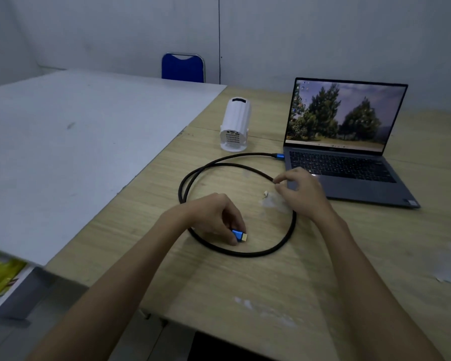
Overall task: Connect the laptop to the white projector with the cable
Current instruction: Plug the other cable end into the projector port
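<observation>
Along the left edge of the pale wood-grain desk [323, 269] lies a large flat grey-white board [76, 152], its corner overlapping the wood. Past the far edge of that board stands a blue chair back with a metal frame [183, 66], against the grey wall.

Near the middle of the desk, my left hand [214, 217] is closed on the blue metal plug with a gold tip [239, 235], pinched between thumb and fingers just above the wood, its gold end pointing right. From there the black braided cable [245, 254] runs in a wide loop on the desk, curving round the front, up the right side and back across the far side in a double strand.

Toward the far edge, beyond the loop, sits the white cylindrical projector [234, 125], lying on its round foot with its vented rear face and ports turned to me. It is apart from the cable and nothing is plugged into it.

My right hand [301, 194] hovers palm down over the right side of the loop, fingers loosely curled and parted, gripping nothing that I can make out; the fingertips are very near the cable.

At the far right, the open grey laptop [349, 173] shows a lit screen of trees. The cable's second blue plug [279, 156] meets its left side.
</observation>
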